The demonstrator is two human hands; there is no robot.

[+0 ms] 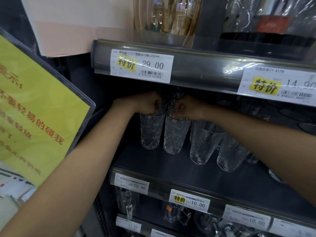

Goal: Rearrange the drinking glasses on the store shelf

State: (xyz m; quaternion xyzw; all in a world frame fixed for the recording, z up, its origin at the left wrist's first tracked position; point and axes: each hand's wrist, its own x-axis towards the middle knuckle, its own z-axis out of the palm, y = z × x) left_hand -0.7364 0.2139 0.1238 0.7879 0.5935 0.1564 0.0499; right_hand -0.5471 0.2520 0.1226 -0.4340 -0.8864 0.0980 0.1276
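Note:
Several clear textured drinking glasses stand on a dark store shelf (pixel 171 166). My left hand (pixel 145 103) pinches the rim of the leftmost glass (pixel 151 132). My right hand (pixel 186 108) pinches the rim of the glass beside it (pixel 175 135). Both hands reach in under the upper shelf's edge, close together. To the right stand two more tall glasses (pixel 203 146) (pixel 230 154). Further glasses behind the hands are dim and partly hidden.
The upper shelf edge (pixel 205 71) with price tags hangs just above the hands. A yellow sign (pixel 34 103) in a plastic holder juts out at the left. Lower shelves hold more glassware (pixel 176 214). An amber jug (pixel 167 17) stands on the upper shelf.

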